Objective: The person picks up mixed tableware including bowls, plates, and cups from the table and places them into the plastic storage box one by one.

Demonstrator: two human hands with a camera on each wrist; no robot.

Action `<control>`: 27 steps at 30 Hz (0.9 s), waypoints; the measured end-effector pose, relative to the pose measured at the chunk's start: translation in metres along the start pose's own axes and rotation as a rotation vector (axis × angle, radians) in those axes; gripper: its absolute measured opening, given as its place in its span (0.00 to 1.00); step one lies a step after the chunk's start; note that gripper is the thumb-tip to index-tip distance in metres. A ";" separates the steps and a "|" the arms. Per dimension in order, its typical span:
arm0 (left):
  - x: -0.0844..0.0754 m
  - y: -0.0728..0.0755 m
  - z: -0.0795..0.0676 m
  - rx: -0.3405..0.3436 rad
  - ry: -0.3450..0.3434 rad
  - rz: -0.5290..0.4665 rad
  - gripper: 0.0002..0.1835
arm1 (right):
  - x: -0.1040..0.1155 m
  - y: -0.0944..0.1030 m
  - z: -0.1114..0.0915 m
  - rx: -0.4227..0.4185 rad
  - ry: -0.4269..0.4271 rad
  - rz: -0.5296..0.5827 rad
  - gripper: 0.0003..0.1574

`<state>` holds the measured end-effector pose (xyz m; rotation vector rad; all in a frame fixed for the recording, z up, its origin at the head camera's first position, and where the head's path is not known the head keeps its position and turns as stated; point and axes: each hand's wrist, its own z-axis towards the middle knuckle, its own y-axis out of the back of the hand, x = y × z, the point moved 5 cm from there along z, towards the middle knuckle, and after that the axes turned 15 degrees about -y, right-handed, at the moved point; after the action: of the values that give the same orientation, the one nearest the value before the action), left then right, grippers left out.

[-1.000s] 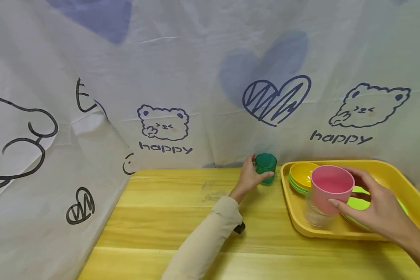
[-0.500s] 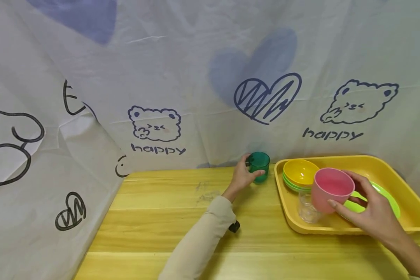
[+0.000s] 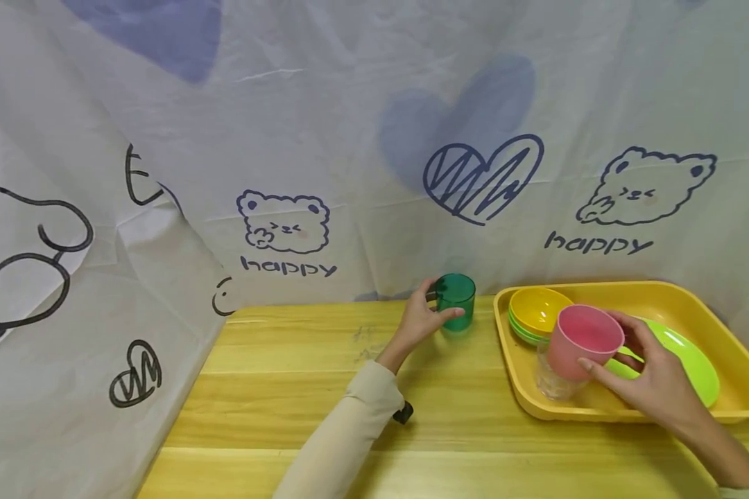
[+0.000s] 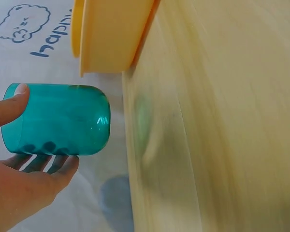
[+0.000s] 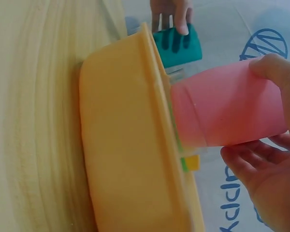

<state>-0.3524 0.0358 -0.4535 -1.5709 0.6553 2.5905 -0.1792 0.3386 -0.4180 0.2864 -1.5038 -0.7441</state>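
Note:
My left hand (image 3: 421, 319) grips a clear green cup (image 3: 458, 299) by its side, thumb on the near face, left of the yellow tray (image 3: 521, 402). In the left wrist view a small gap separates the green cup (image 4: 63, 118) from the wooden tabletop (image 4: 222, 125). Over the tray's front left part, my right hand (image 3: 655, 371) holds a pink cup (image 3: 577, 353), thumb on one side and fingers on the other. The pink cup (image 5: 222, 106) tilts a little and partly hides a clear glass (image 3: 552, 384) in the tray.
A yellow bowl (image 3: 539, 310) sits on green dishes (image 3: 521, 331) in the tray's back left corner. A bright green plate (image 3: 693, 360) lies farther right in it. White printed cloth (image 3: 374, 138) hangs behind the table and down its left side.
My left hand has carried the green cup slightly left, away from the tray. The pink cup in my right hand has shifted a little over the tray. The head view has also shifted slightly.

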 end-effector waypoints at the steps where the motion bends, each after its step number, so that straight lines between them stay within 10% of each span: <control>1: -0.002 0.002 -0.002 0.005 -0.010 -0.009 0.41 | 0.000 -0.001 0.000 0.007 -0.004 -0.002 0.56; 27: -0.033 0.065 -0.061 -0.024 -0.068 -0.070 0.38 | -0.011 -0.018 -0.002 0.030 -0.001 0.004 0.55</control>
<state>-0.3021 -0.0400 -0.4282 -1.4761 0.5551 2.5975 -0.1808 0.3307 -0.4379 0.3055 -1.5170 -0.7188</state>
